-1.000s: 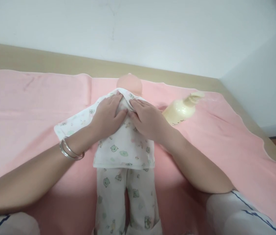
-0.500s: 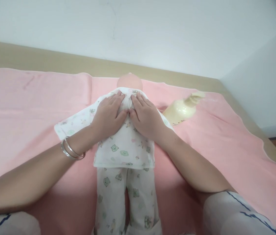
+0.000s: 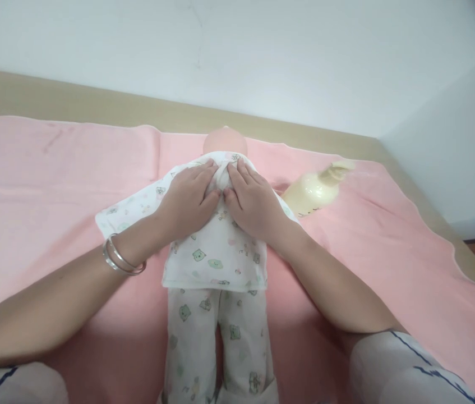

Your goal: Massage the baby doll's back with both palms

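A baby doll [image 3: 225,141] lies stretched out with its head toward the wall, dressed in a white printed top [image 3: 216,264] and matching trousers [image 3: 190,342]. Its face does not show. My left hand [image 3: 189,199] rests flat on the left of its upper body, fingers extended toward the neck. On the other side my right hand [image 3: 256,205] lies flat in the same way, thumb tips close together in the middle. A small fold of the top bunches up between the fingers. Neither hand is wrapped round anything.
Beneath the doll spreads a pink blanket [image 3: 60,179] with a wavy edge, over a wooden-toned surface [image 3: 94,98]. A pale yellow pump bottle [image 3: 310,191] lies tilted to the right of the doll. A white wall [image 3: 262,56] rises behind.
Both hands stay on the doll's upper body. The cloth between the fingers looks slightly more bunched, and the view has shifted very slightly.
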A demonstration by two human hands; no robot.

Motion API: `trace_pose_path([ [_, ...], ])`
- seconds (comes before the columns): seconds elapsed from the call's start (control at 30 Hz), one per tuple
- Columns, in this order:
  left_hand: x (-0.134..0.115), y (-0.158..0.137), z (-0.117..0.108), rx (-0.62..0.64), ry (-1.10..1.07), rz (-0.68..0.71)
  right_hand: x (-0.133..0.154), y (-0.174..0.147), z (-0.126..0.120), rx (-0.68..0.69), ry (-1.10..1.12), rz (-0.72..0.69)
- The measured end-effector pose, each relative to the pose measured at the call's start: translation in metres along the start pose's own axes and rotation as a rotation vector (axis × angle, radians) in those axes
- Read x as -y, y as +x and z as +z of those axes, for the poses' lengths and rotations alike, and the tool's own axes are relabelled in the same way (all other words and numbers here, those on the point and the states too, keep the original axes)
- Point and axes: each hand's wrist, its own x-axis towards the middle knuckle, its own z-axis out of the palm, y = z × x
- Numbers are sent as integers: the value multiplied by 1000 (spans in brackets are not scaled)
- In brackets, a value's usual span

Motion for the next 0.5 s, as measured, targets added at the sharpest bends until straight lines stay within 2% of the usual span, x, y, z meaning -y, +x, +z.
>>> trace_pose_path([
  [0.23,-16,-6,-3,21,52,-20,-2,2,-6,37,-7,-14],
  [0.37,-8,-2,-2,26,19,-17,3,-2,-13,39,26,-25],
  [0.5,-1,4,-1,-2,-26,-9,15,-11,-8,-55,-21,-36],
])
